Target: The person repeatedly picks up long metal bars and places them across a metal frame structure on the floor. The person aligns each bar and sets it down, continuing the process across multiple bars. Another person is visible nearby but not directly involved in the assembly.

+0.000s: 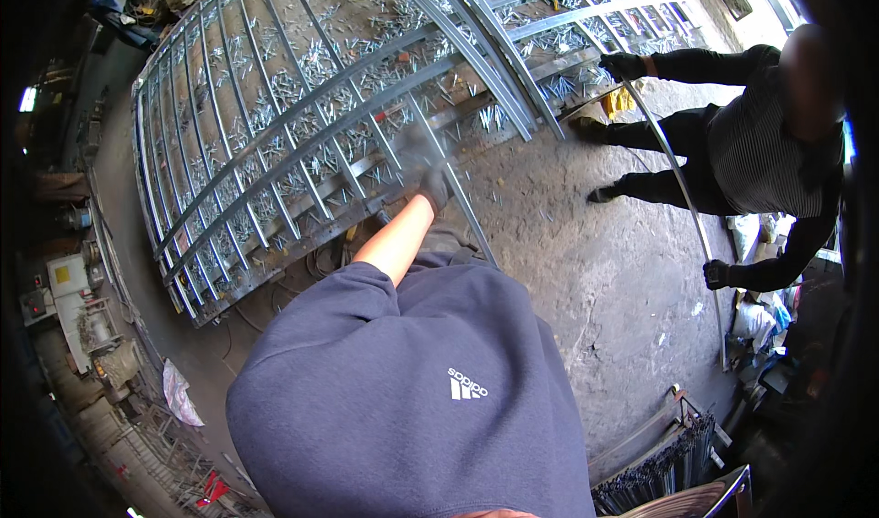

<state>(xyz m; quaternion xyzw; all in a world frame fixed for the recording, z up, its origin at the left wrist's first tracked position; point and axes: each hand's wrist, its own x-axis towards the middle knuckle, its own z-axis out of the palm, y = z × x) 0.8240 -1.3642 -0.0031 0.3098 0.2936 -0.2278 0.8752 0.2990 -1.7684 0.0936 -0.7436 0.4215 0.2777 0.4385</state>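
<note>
Where the metal frame's (322, 136) near edge gives onto the floor (568, 243), my gloved left hand (435, 191) is at a straight, narrow, grey bar (468, 211) slanting toward my sweatshirt (412, 399); blur hides whether my fingers close on it. Rightward, floor spreads to a co-worker (760, 142) with a long strip (678, 172).

Floor (572, 252) gives passing room between counter (275, 263) and co-worker's long bar (681, 181); metal frame (366, 103) obstructs, narrow slots between slats.
</note>
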